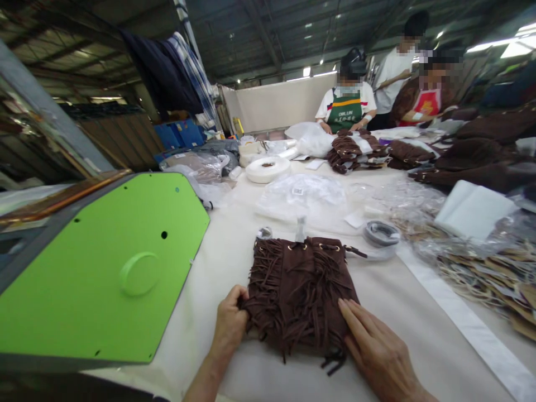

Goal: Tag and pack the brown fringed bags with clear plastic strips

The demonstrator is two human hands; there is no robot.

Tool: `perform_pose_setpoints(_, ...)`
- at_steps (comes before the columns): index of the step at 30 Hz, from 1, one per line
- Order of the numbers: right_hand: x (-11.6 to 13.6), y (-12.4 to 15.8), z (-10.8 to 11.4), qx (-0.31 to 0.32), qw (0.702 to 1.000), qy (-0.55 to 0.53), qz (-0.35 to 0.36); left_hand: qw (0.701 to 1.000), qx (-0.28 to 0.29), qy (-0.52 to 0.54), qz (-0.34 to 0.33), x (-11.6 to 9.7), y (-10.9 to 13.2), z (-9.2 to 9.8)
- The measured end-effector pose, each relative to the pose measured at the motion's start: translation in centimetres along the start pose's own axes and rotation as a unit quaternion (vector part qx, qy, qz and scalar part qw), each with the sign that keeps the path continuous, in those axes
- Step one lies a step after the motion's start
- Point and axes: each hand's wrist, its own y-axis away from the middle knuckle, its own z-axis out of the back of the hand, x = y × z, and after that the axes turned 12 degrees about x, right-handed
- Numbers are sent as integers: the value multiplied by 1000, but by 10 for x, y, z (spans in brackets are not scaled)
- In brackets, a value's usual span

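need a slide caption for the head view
Left hand gripping one side of a fringed brown bag, right hand laid flat against the other.

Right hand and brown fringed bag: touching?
Touching. Head view: the right hand rests its fingers on the right side of the brown fringed bag.

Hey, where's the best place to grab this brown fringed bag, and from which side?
Probably take the bag by its top edge, coming from above and the far side: the gold rings there sit mostly clear, while loose fringe covers much of the front.
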Motion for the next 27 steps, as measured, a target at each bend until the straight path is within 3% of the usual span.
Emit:
perform_pose_setpoints(5, -6, 1, -1, -2, 1000, 8, 20, 1000, 4, -1, -9, 6, 12, 4)
perform_pose_setpoints(12, -24, 3, 3, 29, 995, -39, 87, 995, 92, -1, -33, 10, 18, 21)
perform_pose_setpoints(17, -26, 2, 1, 17, 995, -56, 84, 980, 145, -38, -129, 5, 16, 27)
perform_pose_setpoints(19, -24, -1, 2, 7, 995, -61, 80, 975, 140, -63, -163, 8, 17, 27)
perform_pose_setpoints(27, -27, -5, 6, 49, 990, -81, 108, 973, 108, -102, -178, 22, 19, 24)
